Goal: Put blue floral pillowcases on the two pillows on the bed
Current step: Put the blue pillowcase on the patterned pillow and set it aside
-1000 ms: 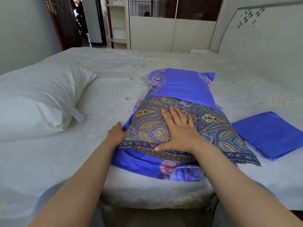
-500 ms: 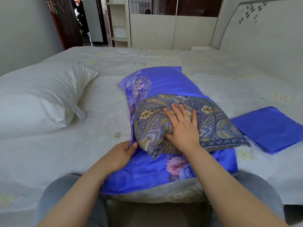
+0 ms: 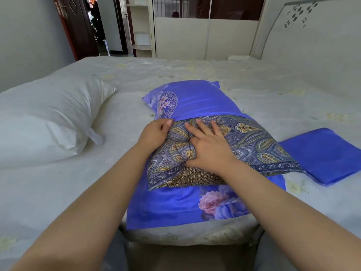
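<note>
Pillowcase (image 3: pixel 195 100), blue floral, is found partly drawn over a paisley pillow (image 3: pixel 252 141) near the bed's (image 3: pixel 254 79) front edge; the far half is covered, the near half is exposed, and the case's lower layer is spread flat beneath it toward the edge. The left hand (image 3: pixel 154 132) is seen with fingers curled, pinching the case's open hem at the pillow's left side. The right hand (image 3: pixel 207 147) is laid on the pillow with fingers spread and nearly straight, pressing it down; nothing is gripped by it. A second pillow (image 3: pixel 48 118), white and uncovered, lies well apart to the left. A folded case (image 3: pixel 322 153) lies just right of the paisley pillow. The fabric is judged light, limp and somewhat slick; the pillow soft and compressible. Hold is best taken at the hem corners, with the filling pushed in.
</note>
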Tool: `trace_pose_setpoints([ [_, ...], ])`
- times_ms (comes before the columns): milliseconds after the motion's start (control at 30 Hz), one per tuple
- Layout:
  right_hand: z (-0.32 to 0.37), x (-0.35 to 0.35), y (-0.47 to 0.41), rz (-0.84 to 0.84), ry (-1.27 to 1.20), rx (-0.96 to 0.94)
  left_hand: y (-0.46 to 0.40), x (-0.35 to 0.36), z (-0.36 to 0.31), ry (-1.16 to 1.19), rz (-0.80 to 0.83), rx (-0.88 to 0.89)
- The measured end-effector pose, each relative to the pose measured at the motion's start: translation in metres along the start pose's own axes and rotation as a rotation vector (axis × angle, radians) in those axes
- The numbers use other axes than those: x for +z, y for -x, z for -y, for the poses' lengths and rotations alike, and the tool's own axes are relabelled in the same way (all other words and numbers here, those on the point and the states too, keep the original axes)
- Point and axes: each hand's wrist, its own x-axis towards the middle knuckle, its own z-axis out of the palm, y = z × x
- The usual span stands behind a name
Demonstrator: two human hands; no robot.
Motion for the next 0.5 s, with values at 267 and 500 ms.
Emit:
trace_pose_setpoints([
  [267, -0.008, 0.018, -0.005, 0.099, -0.122, 0.057, -0.047, 0.017, 0.012, -0.071, 0.092, -0.029],
  [500, -0.005, 0.032, -0.014, 0.141, -0.101, 0.118, -0.03, 0.033, -0.003, 0.227, -0.396, -0.055],
])
